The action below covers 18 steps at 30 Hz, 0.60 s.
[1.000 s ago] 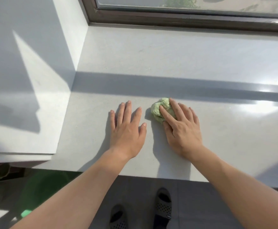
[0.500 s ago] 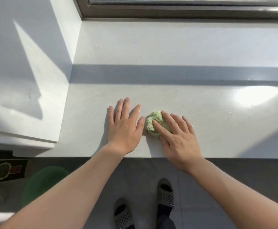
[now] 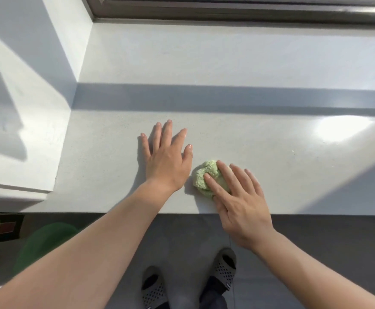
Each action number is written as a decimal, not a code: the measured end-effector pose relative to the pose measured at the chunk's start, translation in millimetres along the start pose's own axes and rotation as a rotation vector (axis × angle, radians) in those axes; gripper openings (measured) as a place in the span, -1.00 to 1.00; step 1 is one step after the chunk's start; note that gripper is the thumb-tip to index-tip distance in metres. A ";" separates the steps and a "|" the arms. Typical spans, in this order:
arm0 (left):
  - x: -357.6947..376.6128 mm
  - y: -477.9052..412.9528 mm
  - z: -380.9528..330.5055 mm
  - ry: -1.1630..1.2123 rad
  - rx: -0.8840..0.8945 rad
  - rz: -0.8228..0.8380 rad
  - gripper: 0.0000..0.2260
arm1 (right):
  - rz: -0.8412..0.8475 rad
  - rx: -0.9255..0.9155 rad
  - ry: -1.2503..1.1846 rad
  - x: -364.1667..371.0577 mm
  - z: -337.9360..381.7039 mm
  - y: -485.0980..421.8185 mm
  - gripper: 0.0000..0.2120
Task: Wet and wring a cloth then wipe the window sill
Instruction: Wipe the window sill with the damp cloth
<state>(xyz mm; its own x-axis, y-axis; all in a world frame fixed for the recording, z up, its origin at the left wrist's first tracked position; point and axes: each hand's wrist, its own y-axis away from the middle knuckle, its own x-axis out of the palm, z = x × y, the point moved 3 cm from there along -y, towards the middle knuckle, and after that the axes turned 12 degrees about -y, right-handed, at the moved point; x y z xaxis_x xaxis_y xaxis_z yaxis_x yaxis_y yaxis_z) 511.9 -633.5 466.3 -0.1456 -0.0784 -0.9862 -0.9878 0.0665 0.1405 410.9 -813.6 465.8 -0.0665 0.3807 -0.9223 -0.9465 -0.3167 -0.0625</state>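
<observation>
A small bunched-up green cloth [image 3: 204, 178] lies on the pale grey window sill [image 3: 226, 63], close to its front edge. My right hand [image 3: 240, 199] presses down on the cloth, fingers spread over its right half, with the palm reaching past the sill's edge. Just left of the cloth, my left hand [image 3: 167, 159] rests flat on the sill with its fingers apart and nothing in it.
A dark window frame [image 3: 226, 12] runs along the back of the sill. The white reveal wall [image 3: 26, 97] closes off the left side. Below the sill, a green round basin [image 3: 46, 244] sits on the floor at left, and my sandalled feet [image 3: 224, 268] stand below.
My right hand has dragged the cloth back across the sill toward its front edge. The left hand has stayed flat in place. The view has tilted down.
</observation>
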 end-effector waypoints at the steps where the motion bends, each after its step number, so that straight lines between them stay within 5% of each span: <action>1: -0.2 -5.0 -1.5 0.014 -0.021 -0.001 -0.53 | 0.051 -0.077 -0.004 -3.3 -8.3 0.4 -0.50; 4: -1.0 -19.4 -9.7 0.045 -0.032 0.002 -0.52 | 0.087 -0.056 0.032 -19.1 -55.5 -26.6 -0.52; 9: 0.8 -48.1 -21.4 0.040 -0.041 0.031 -0.51 | -0.052 0.453 -0.054 -38.8 -117.2 -112.0 -0.53; 11: 2.3 -56.5 -23.8 -0.002 -0.079 0.017 -0.51 | -0.051 0.361 -0.028 -28.7 -96.1 -121.3 -0.52; 15: 3.8 -60.7 -25.3 -0.022 -0.110 -0.022 -0.51 | 0.110 -0.103 -0.033 -18.1 -85.1 -115.5 -0.55; 18: 4.5 -62.4 -24.3 -0.034 -0.107 -0.029 -0.49 | 0.113 -0.064 -0.014 -31.8 -120.6 -147.0 -0.56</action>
<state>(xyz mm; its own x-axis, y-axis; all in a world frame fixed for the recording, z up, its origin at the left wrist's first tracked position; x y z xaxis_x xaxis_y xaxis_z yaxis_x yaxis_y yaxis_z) 571.6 -662.2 455.1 -0.1168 -0.0450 -0.9921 -0.9920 -0.0422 0.1187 590.2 -883.9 458.3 -0.1759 0.3513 -0.9196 -0.9109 -0.4124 0.0167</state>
